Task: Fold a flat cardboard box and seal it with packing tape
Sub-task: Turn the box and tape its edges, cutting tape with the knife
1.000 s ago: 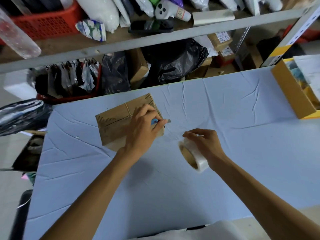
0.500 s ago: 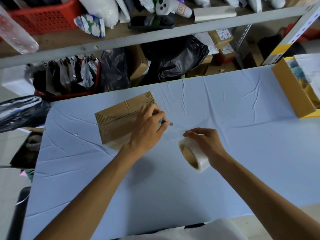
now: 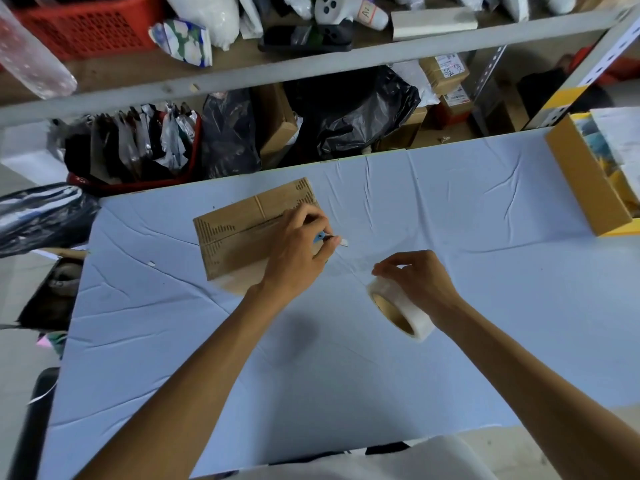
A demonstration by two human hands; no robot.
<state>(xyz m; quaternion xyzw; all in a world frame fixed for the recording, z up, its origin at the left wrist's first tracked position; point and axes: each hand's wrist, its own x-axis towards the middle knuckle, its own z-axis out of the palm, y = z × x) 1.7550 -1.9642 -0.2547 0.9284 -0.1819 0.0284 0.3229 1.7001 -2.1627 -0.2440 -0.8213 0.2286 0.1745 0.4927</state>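
A small folded cardboard box (image 3: 239,233) lies on the light blue table (image 3: 346,375), with clear tape over its near side. My left hand (image 3: 298,251) rests over the box's right end and grips a blue-handled cutter (image 3: 323,237) whose blade points right. My right hand (image 3: 419,282) holds a roll of clear packing tape (image 3: 401,310) just right of the box, tilted on the table. A clear strip of tape seems to run from the roll toward the box, though I can hardly make it out.
A yellow-brown open box (image 3: 588,181) with papers sits at the table's right edge. Behind the table a grey shelf (image 3: 311,60) holds a red basket (image 3: 90,26), bags and parcels. Black bags (image 3: 349,109) fill the lower shelf.
Both hands have stayed almost in place. The cutter blade remains by the box's right end, and the roll has barely shifted.
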